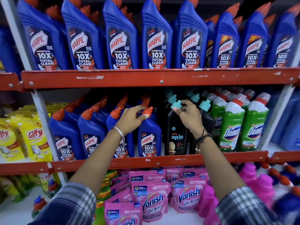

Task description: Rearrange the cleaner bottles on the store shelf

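Observation:
On the middle shelf a row of blue Harpic bottles stands left of black Spic bottles with teal caps. My left hand (132, 118) grips the neck of the rightmost front blue Harpic bottle (150, 140), just under its orange cap. My right hand (188, 116) is closed around the neck of the front black Spic bottle (176, 137), thumb on its teal cap. Both bottles stand upright on the shelf, side by side, almost touching.
Green Domex bottles (232, 129) stand right of the black ones. Large Harpic bottles (120, 39) fill the shelf above, behind a red shelf rail (160, 77). Yellow Giffy pouches (34, 135) sit to the left; pink Vanish pouches (151, 198) and pink bottles lie below.

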`<state>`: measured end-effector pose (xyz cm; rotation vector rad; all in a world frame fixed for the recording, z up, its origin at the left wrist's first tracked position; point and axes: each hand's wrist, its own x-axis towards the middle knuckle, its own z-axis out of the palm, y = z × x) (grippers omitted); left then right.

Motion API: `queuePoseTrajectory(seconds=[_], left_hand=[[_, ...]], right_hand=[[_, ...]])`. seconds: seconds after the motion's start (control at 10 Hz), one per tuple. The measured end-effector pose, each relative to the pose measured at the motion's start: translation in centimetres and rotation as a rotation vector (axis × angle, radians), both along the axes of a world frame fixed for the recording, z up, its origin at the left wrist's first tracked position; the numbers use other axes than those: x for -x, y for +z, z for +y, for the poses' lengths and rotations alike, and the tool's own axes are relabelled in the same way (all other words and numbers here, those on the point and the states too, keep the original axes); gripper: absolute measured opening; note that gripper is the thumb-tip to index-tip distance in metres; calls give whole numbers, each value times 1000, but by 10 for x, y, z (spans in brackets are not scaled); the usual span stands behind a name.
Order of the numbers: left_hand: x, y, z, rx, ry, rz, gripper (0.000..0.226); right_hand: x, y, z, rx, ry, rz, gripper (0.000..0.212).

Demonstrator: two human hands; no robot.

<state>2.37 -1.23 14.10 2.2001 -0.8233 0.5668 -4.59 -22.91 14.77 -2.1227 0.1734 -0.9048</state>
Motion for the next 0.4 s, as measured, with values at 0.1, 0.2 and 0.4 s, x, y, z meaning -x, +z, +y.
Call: queuePoseTrajectory(seconds=[0.1,0.2,0.4], left_hand=[[1,-2,-1,14,10,-11,38],[9,-4,-1,-2,16,-33,38],[39,12,5,45,98,-445,23]], right_hand=[[3,-1,1,-45,23,-26,47],[8,-5,4,-114,65,-58,48],[33,2,4,-11,-81,-415,49]])
